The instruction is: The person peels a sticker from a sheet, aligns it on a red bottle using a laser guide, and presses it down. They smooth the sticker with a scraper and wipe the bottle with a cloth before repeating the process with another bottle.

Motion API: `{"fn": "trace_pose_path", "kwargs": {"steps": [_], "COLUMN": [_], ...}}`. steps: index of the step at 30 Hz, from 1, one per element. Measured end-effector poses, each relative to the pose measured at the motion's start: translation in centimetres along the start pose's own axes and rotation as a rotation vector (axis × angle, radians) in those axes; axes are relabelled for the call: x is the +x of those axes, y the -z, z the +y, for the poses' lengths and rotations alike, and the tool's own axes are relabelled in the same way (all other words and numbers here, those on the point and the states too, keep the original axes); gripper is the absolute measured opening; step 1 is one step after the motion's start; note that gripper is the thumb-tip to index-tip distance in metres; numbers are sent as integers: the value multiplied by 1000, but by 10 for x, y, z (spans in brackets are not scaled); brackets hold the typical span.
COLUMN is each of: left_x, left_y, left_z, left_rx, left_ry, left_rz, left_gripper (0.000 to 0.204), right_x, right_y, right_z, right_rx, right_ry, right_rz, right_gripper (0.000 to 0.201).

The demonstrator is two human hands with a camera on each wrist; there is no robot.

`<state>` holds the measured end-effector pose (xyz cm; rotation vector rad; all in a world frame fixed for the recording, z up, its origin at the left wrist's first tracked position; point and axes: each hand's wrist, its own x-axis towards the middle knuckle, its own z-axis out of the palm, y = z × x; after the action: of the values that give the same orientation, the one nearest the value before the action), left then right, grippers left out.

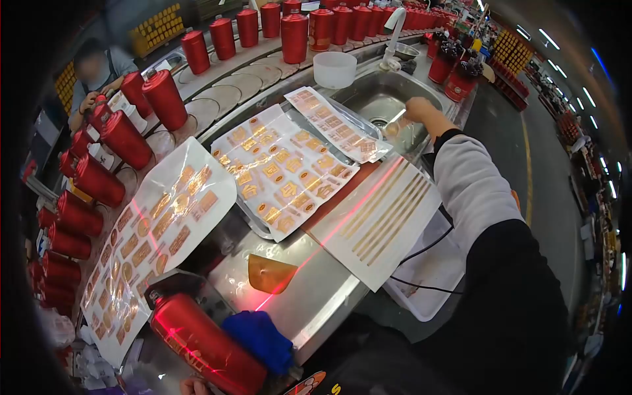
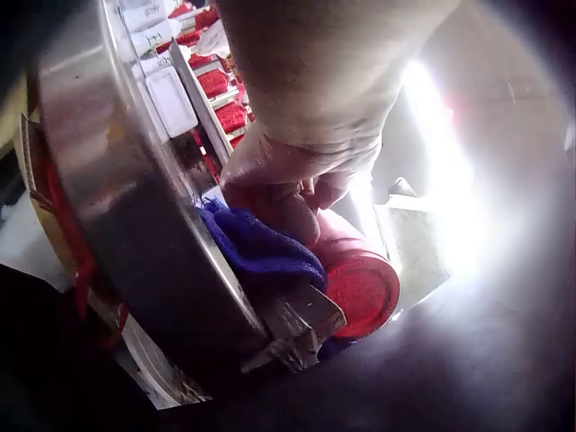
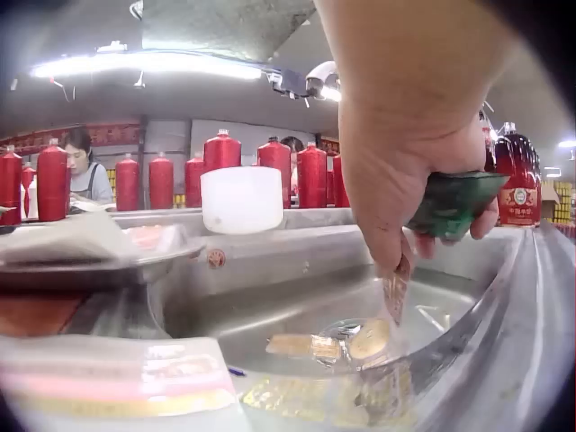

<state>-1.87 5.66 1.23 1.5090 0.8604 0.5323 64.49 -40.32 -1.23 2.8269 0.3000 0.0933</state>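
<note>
Right hand (image 1: 417,108) out over the steel sink (image 1: 368,92) at the far right, fingers pinched on a small gold sticker (image 3: 397,290) that hangs down toward the water; same hand also curled round a green squeegee-like tool (image 3: 453,203), going by the right wrist view. More loose gold stickers (image 3: 335,344) lying wet in the sink bottom. Left hand (image 2: 290,171) at the near edge of the desk (image 1: 309,296), fingers wrapped over a red bottle (image 1: 207,347) lying on its side, with a blue cloth (image 1: 260,339) bunched just beside it against a metal bracket.

Farther out: amber scraper (image 1: 270,273) on the bare steel, a sheet of long gold strips (image 1: 382,220) to its right, a tray (image 1: 247,220) carrying a sheet of gold labels (image 1: 283,171), another label sheet (image 1: 336,122) draped over the sink edge, a curling glossy sheet (image 1: 155,230) to the left. White tub (image 1: 334,69) by the tap, rows of red bottles (image 1: 164,99) on the conveyor behind, another person (image 1: 99,72) at the far left.

Likely trouble: a wet sticker so thin could fold onto itself or slip from the pinch into the basin. Dripping water could also reach the dry sheets nearby. With only one hand steadying it, bottle liable to roll off the near edge.
</note>
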Motion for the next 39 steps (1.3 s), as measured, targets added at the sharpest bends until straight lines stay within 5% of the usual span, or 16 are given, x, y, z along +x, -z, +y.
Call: {"fn": "trace_pose_path", "kwargs": {"steps": [6, 13, 17, 19, 23, 26, 31, 39], "left_x": [-5, -5, -3, -3, -2, 8, 23, 42], "left_y": [-20, -18, -13, -15, -18, -17, -27, -47], "left_z": [17, 13, 10, 16, 23, 12, 41, 123], "left_rx": [-18, 56, 89, 141, 197, 187, 248, 205], "left_ry": [45, 11, -4, -30, -102, -283, -670, -832], "left_rz": [88, 100, 71, 54, 43, 36, -23, -369], "left_gripper": [11, 13, 16, 17, 18, 13, 17, 63], "right_x": [6, -15, -14, -34, -45, -103, -176, -298], "right_y": [-28, -7, 9, 83, 147, 228, 298, 359], "right_z": [-31, -57, -47, -60, -55, -85, -139, -253], "right_rx": [-3, -105, 8, 76, 16, 113, 179, 478], "right_ry": [192, 172, 384, 286, 522, 549, 922, 1492], "right_rz": [-527, -714, -542, -490, -183, -58, 204, 336], "right_gripper": [42, 47, 30, 29, 25, 19, 10, 8]}}
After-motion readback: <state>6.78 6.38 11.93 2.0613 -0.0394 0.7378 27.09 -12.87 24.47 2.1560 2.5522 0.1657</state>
